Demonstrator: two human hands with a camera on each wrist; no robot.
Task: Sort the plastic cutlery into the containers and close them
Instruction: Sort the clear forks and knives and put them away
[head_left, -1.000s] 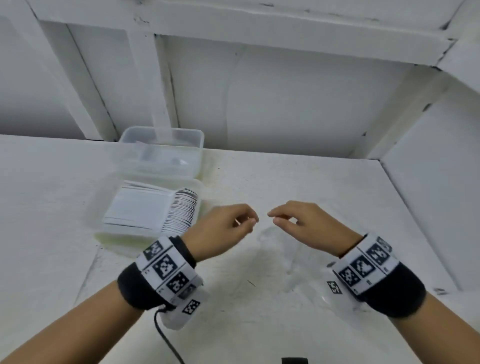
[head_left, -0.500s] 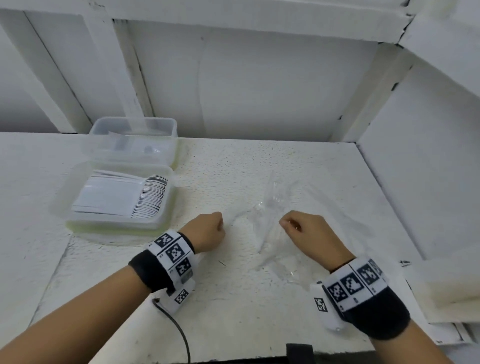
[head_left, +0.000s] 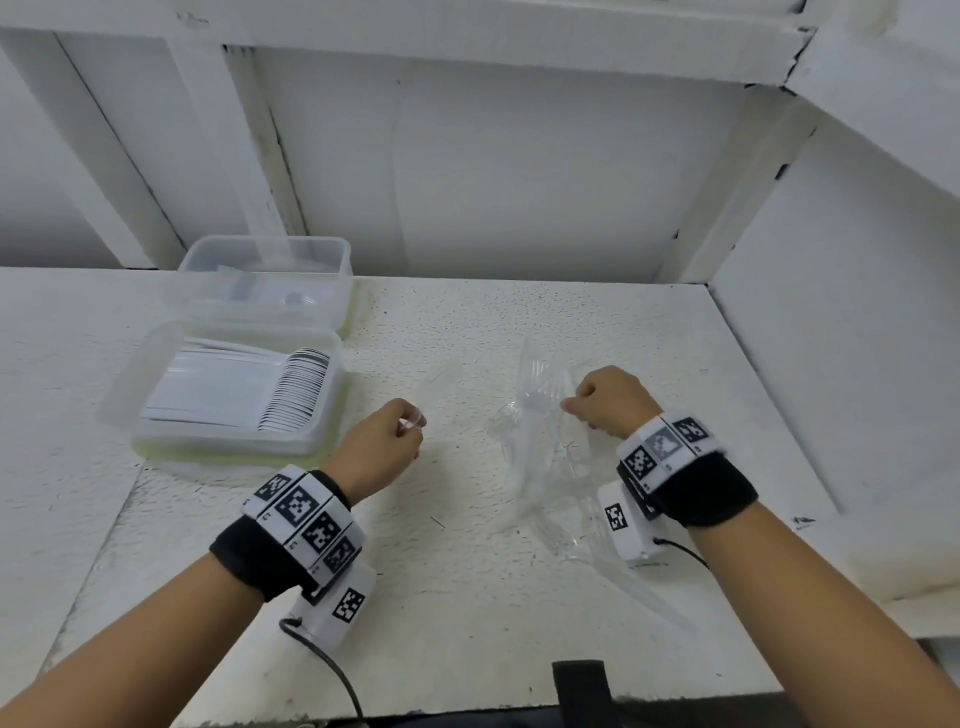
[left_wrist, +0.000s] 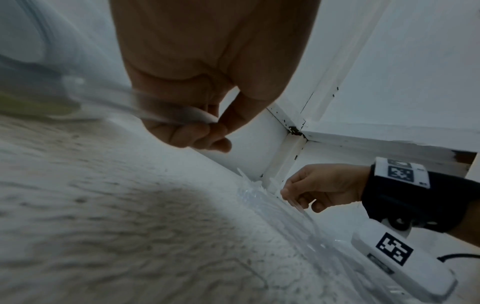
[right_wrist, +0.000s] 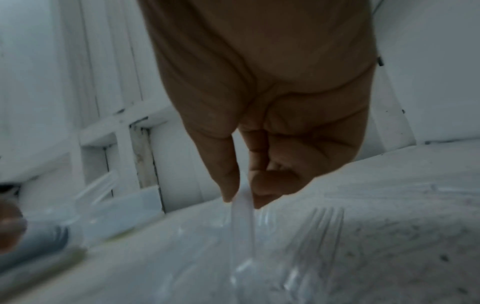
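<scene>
Clear plastic cutlery lies heaped at centre right on the white worktop. The right hand pinches one clear piece at the heap's top; the left hand, mid-frame, has its fingers curled round another clear piece. Farther, upper left, sit two containers: the near one filled, the far one behind it.

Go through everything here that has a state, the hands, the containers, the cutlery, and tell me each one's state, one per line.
left hand: pinches one clear cutlery piece, lifted off the table.
right hand: pinches a clear cutlery handle at the pile.
cutlery pile: loose on the table, unsorted.
near container: open, holding stacked white cutlery.
far container: open, contents unclear.
</scene>
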